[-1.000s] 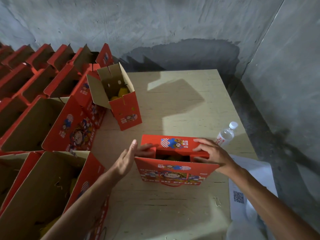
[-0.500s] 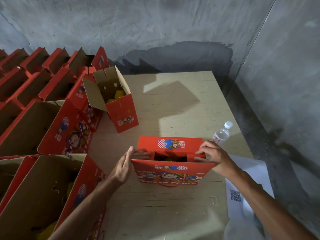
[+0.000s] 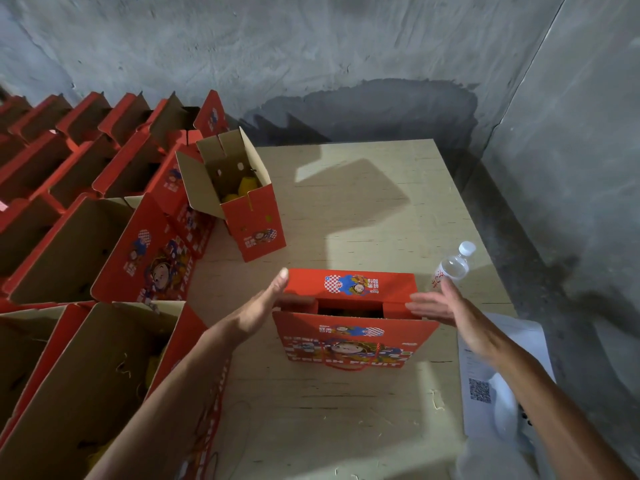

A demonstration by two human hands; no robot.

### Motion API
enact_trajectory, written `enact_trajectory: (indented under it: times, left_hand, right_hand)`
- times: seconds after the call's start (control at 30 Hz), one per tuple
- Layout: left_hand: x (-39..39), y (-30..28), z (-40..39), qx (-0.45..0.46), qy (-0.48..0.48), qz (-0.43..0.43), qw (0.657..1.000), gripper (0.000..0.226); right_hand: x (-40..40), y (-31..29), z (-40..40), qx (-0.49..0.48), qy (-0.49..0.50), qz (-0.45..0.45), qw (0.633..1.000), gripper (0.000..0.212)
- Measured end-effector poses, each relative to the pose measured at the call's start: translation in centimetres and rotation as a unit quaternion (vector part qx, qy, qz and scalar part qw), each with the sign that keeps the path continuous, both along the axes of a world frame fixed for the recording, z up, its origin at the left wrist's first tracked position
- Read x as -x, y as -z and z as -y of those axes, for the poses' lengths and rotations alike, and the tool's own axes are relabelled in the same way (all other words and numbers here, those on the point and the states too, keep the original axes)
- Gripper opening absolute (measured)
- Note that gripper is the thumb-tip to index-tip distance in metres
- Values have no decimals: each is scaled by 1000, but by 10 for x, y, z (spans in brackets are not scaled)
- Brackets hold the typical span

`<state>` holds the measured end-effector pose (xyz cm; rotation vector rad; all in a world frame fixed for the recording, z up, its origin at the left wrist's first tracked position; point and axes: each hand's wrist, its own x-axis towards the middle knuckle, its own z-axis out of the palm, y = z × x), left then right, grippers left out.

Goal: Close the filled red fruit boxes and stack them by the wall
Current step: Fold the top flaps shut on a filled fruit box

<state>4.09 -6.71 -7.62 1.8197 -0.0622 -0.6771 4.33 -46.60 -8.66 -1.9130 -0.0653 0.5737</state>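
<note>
Both hands have straightened since the earlier frame: the right hand (image 3: 450, 311) has let go of the red box (image 3: 353, 337) at centre frame. It now lies flat at the box's right end, holding nothing. The left hand (image 3: 263, 310) presses flat-fingered against the left end.

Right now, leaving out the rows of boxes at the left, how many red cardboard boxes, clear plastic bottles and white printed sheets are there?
Red cardboard boxes: 2, one half-closed, one open
Clear plastic bottles: 1
White printed sheets: 1
Total: 4

grey concrete walls (image 3: 311, 46), plywood table (image 3: 363, 209)
</note>
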Motion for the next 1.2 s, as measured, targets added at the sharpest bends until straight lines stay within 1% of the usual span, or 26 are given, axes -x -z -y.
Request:
enact_trajectory:
  times: [0.03, 0.07, 0.13, 0.17, 0.2, 0.23, 0.27, 0.33, 0.37, 0.43, 0.47, 0.5, 0.53, 0.57, 0.63, 0.67, 0.7, 0.77, 0.8, 0.83, 0.9, 0.97, 1.0, 1.07, 1.13, 1.2]
  left_hand:
    - [1, -3, 1, 11, 15, 22, 1000, 85]
    - [2, -5, 3, 19, 40, 55, 998, 69]
    - [1, -7, 10, 7, 89, 112, 990, 39]
    - [0, -9, 14, -15, 91, 116, 989, 32]
    - [-2, -11, 18, -42, 72, 116, 990, 33]
    - [-5, -13, 22, -80, 35, 121, 989, 40]
    - [-9, -13, 25, -138, -10, 142, 980, 50]
    - [-15, -7, 32, -262, -74, 222, 936, 66]
    - [-17, -1, 37, -307, -90, 263, 910, 65]
    - [-17, 15, 48, -369, -86, 366, 850, 51]
    - [-16, 25, 55, -379, -77, 420, 821, 42]
    - [-13, 35, 63, -367, -72, 463, 804, 31]
    - [-11, 45, 70, -343, -70, 491, 798, 24]
    - [-8, 53, 78, -322, -70, 502, 800, 23]
    - [-5, 61, 86, -302, -71, 490, 815, 28]
    - [-5, 62, 87, -308, -66, 475, 822, 38]
    - [-4, 62, 86, -327, -48, 461, 824, 55]
    - [-1, 65, 84, -354, 14, 469, 809, 95]
    - [1, 66, 83, -354, 37, 484, 799, 110]
    - [2, 67, 81, -353, 52, 495, 792, 119]
    - [-1, 71, 80, -363, 60, 508, 779, 124]
    - [-2, 75, 79, -368, 49, 519, 770, 121]
    - [-2, 77, 79, -364, 44, 525, 768, 120]
    - [-2, 79, 78, -353, 38, 535, 767, 118]
    - [-1, 78, 79, -355, 36, 542, 761, 115]
    - [0, 77, 80, -353, 24, 555, 753, 108]
  right_hand:
    - [2, -5, -3, -2, -4, 3, 1000, 92]
    - [6, -8, -7, 23, -11, 27, 999, 89]
    - [11, -12, -17, 114, -1, 107, 988, 70]
    - [10, -12, -22, 141, 26, 143, 979, 62]
    - [9, -9, -27, 145, 59, 170, 973, 57]
    - [6, -8, -33, 143, 89, 198, 966, 54]
    - [2, -6, -37, 149, 111, 237, 954, 51]
    - [-7, 1, -49, 207, 148, 322, 912, 48]
    - [-10, 6, -55, 249, 167, 362, 883, 43]
    - [-17, 19, -66, 311, 192, 428, 826, 30]
    - [-21, 25, -70, 320, 191, 449, 812, 25]
    - [-25, 31, -72, 323, 183, 463, 805, 23]
    - [-28, 37, -73, 329, 173, 470, 801, 22]
    - [-30, 42, -74, 341, 166, 474, 795, 22]
    - [-33, 49, -76, 363, 153, 478, 785, 24]
    - [-33, 51, -77, 366, 143, 483, 782, 25]
    - [-34, 52, -77, 360, 129, 491, 783, 26]
    - [-34, 54, -78, 324, 96, 507, 792, 31]
    - [-32, 56, -79, 310, 82, 510, 798, 34]
    - [-27, 59, -79, 305, 70, 511, 801, 39]
    - [-15, 67, -80, 323, 42, 503, 801, 57]
    - [-5, 74, -80, 349, 19, 484, 802, 76]
    - [-2, 75, -79, 355, 17, 478, 803, 82]
    - [-3, 74, -81, 348, 30, 482, 803, 84]
    - [-5, 74, -82, 333, 43, 503, 797, 80]
    - [-5, 74, -82, 325, 47, 523, 787, 75]
